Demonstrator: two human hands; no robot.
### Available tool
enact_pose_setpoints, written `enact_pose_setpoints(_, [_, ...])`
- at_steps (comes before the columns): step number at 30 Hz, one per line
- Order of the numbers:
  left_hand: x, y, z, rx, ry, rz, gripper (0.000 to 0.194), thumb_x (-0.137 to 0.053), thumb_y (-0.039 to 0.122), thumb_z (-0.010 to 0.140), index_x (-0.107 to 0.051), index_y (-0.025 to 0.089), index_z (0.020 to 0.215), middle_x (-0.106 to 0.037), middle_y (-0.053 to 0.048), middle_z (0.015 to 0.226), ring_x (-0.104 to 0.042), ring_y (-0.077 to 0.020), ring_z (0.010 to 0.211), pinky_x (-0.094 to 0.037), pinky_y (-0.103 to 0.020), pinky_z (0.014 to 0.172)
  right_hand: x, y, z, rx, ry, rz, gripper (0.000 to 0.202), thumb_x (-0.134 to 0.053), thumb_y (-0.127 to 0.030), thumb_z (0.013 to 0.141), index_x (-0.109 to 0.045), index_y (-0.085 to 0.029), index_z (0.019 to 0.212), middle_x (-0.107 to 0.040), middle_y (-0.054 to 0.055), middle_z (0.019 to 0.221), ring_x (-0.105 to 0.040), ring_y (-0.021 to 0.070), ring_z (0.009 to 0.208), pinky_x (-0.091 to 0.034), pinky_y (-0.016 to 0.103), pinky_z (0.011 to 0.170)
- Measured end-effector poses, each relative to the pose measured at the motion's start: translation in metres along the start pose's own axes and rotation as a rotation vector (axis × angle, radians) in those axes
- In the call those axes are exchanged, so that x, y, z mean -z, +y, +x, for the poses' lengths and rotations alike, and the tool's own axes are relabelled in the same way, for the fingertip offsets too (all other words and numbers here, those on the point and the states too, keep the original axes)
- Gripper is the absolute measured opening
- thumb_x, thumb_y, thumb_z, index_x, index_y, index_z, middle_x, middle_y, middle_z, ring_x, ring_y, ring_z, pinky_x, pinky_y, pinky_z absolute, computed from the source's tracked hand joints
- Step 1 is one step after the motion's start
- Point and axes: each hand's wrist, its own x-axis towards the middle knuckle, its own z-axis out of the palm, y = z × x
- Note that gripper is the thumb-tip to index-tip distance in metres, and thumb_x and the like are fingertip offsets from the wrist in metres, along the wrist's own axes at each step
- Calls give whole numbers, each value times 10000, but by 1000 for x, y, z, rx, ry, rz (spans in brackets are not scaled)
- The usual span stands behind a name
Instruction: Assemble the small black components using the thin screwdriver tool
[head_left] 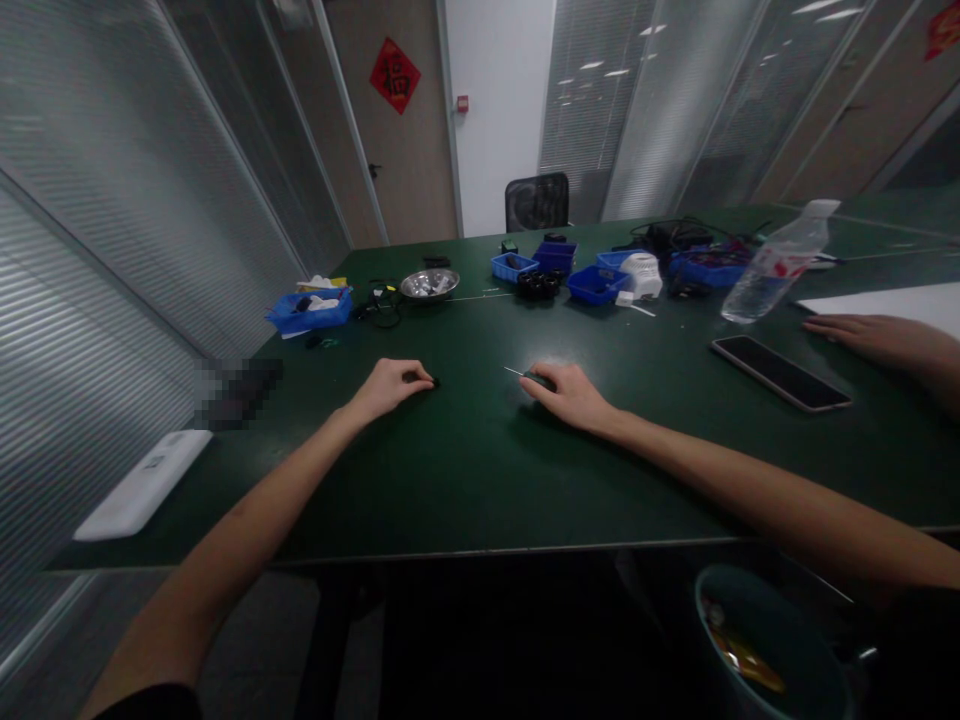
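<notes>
Over the middle of the green table [465, 470], my left hand [386, 388] pinches a small black part [436, 382] between thumb and fingertips. The part is too small to name. To its right, my right hand [570, 395] is closed around the dark handle of a screwdriver [514, 371]. The thin metal shaft sticks out leftward, towards the left hand. A gap separates the shaft's tip from the black part. Most of the handle is hidden by my fingers.
Blue trays [311, 310], a metal bowl [430, 285] and a black coil [538, 285] stand further back. On the right are a water bottle [780, 262], a phone [780, 372] and another person's hand [874, 335]. A bin [705, 590] stands below the front edge.
</notes>
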Motion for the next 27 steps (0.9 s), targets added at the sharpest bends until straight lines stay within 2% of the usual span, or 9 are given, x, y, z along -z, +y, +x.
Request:
enact_pose_setpoints(4, [-41, 51, -3, -183, -163, -117, 208, -737, 393, 964, -782, 199, 1026, -781, -59, 1057, -691, -182, 877, -501, -315, 791, -2, -4, -4, 132, -82, -84, 441, -498, -574, 1061, -716, -193, 1023, -680, 23, 740, -593, 170, 633, -380, 304, 629])
enact_pose_setpoints(8, [-55, 72, -9, -189, -180, -173, 251, -775, 387, 940, -693, 193, 1076, -749, -35, 1020, -646, -155, 818, -459, -288, 727, -4, -9, -9, 261, -166, -173, 443, -486, -554, 1069, -734, -188, 1103, -696, 34, 752, -589, 163, 624, -353, 297, 621])
enact_pose_setpoints(11, [-56, 72, -10, -162, -183, -214, 290, -788, 387, 926, -649, 200, 1099, -726, -36, 1051, -646, -163, 864, -451, -286, 723, -4, -12, -11, 330, -206, -214, 446, -483, -549, 1073, -731, -194, 1174, -690, 31, 735, -586, 164, 611, -345, 297, 619])
enact_pose_setpoints(15, [-58, 67, -9, -198, -184, -214, 328, -781, 384, 928, -675, 209, 1184, -703, -53, 1095, -646, -190, 962, -476, -306, 784, -3, -11, -11, 367, -203, -223, 446, -500, -547, 1065, -709, -201, 1254, -679, 22, 716, -577, 169, 599, -343, 300, 617])
enact_pose_setpoints(20, [-58, 65, -7, -221, -196, -173, 268, -759, 426, 941, -740, 193, 1071, -671, -60, 1026, -626, -195, 917, -488, -321, 795, -3, -11, -11, 405, -199, -187, 395, -511, -507, 1063, -725, -227, 1243, -727, 35, 788, -590, 165, 612, -356, 304, 625])
enact_pose_setpoints(27, [-57, 66, -8, -234, -193, -172, 251, -743, 417, 956, -741, 186, 1054, -668, -64, 1033, -622, -190, 903, -488, -313, 781, 0, -14, -11, 423, -220, -174, 385, -505, -455, 1064, -738, -219, 1258, -778, 66, 923, -645, 173, 675, -402, 304, 649])
